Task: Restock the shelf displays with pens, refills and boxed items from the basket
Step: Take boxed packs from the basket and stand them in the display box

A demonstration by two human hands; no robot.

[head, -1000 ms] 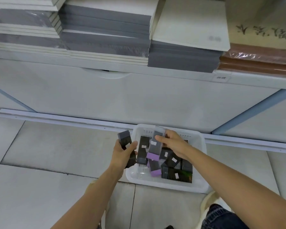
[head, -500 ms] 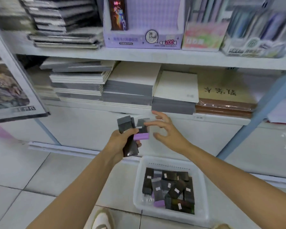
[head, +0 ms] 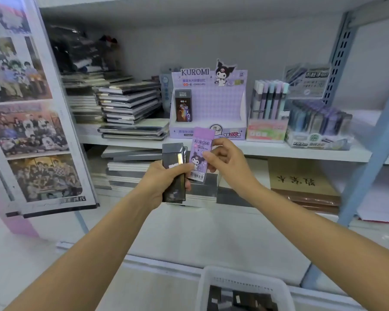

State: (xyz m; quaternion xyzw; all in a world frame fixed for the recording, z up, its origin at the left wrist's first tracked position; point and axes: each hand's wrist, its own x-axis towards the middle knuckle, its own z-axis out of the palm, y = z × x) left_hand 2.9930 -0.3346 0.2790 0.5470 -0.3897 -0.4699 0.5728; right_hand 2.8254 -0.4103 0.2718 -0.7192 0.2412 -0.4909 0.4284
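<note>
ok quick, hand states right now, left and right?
Left hand: closed, gripping a stack of dark boxes.
Right hand: closed, pinching the purple Kuromi box.

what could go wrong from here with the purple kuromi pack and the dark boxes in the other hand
1. The right hand only pinches the purple Kuromi pack by its edges; it may slip before reaching the Kuromi display.
2. The left hand grips several dark boxes in one stack, so one could slide out and miss the basket below.
3. A lone dark box stands upright in the display; a careless insertion might topple it.
</note>
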